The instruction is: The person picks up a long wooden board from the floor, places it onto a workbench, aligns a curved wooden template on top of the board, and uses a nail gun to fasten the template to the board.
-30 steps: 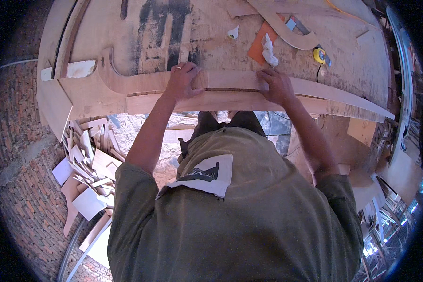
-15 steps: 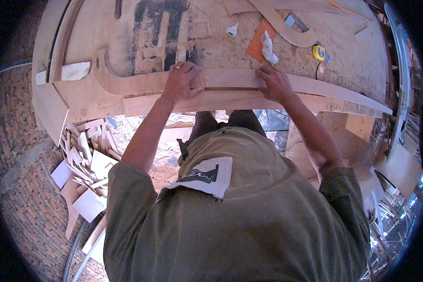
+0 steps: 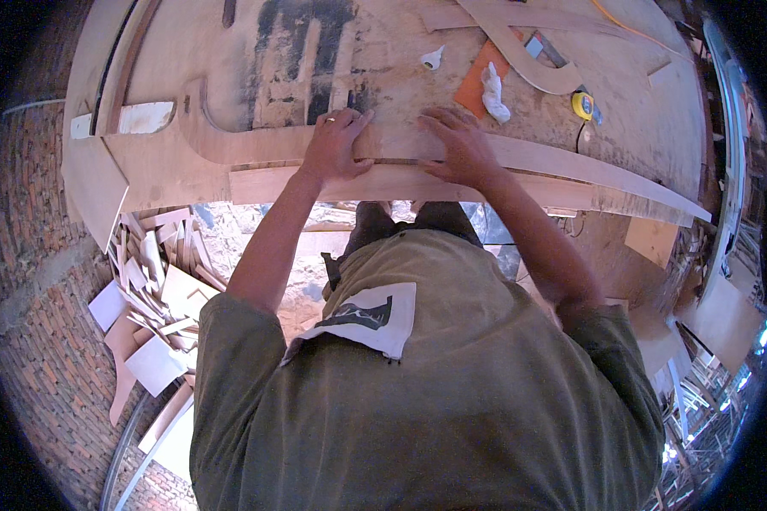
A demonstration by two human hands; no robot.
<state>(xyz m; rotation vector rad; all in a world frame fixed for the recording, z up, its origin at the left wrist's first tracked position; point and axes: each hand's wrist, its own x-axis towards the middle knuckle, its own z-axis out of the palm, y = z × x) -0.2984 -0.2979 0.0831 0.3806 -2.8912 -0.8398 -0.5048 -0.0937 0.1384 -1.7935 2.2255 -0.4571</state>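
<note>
A long plywood piece, curved up at its left end, lies along the bench's near edge above a paler strip. My left hand grips the long piece, fingertips on top and thumb at the near edge. My right hand grips it a short way to the right, fingers bent over it. Beyond my right hand are a white crumpled cloth or glove, an orange sheet, a small white object, a curved plywood part and a yellow tape measure.
The dusty workbench has long slotted pieces at its left. Several offcuts are heaped below on the left, beside a brick surface. Boards and scrap lie at the right.
My right hand has moved leftward along the plywood piece, closer to my left hand. My left hand has moved slightly to the right, still on the piece.
</note>
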